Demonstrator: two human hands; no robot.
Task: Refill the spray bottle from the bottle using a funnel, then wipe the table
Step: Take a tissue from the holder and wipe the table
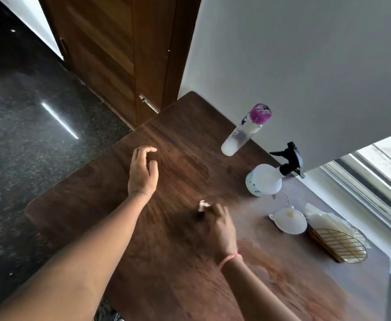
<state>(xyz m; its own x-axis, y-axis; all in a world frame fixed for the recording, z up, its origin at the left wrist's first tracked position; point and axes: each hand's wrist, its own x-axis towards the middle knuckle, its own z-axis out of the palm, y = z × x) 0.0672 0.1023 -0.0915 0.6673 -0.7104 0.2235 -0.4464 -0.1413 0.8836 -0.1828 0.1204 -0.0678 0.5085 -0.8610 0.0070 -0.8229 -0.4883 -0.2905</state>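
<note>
Brown table [171,262] is carrying everything: spray bottle [264,180] and bottle [243,133] are standing along its far wall edge, funnel [289,220] lying nearer. My left hand [142,170] is hovering loosely open; my right hand [220,224] is gripping a small white wad [202,205] against the tabletop.

White spray bottle [265,179], purple-capped bottle [245,130] and white funnel [288,220] rest on the wooden table [180,144].

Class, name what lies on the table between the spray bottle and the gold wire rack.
In the head view, the white funnel lies between the spray bottle and wire rack.
</note>
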